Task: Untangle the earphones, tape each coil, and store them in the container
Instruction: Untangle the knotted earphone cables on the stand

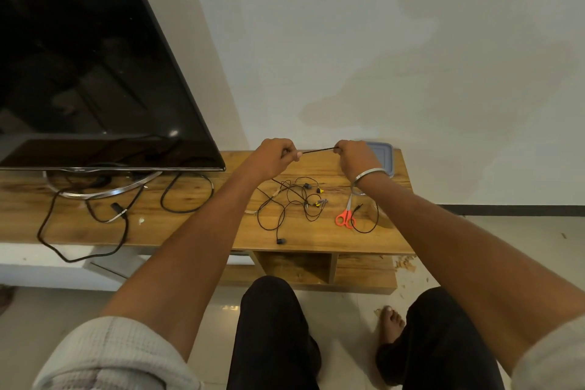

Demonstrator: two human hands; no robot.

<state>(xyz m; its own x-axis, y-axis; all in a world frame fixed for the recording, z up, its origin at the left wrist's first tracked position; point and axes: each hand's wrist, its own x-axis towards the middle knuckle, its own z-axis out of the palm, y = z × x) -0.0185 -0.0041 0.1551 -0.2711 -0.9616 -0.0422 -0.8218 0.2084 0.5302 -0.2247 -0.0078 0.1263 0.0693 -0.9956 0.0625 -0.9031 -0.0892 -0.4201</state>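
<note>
Both hands are raised above the wooden table (196, 225). My left hand (278, 157) and my right hand (356, 157) each pinch one end of a short taut stretch of black earphone cable (318, 150). Below them on the table lies a tangle of black earphone wires (291, 203) with yellow and dark earbuds. One more black cable loop (367, 222) lies to the right. A blue-lidded container (384, 152) stands at the table's back right, partly hidden by my right hand.
Orange-handled scissors (345, 217) lie right of the tangle. A television (95, 73) on a metal stand fills the left, with its black power cables (186, 196) trailing over the table and its front edge. My knees and a bare foot are below.
</note>
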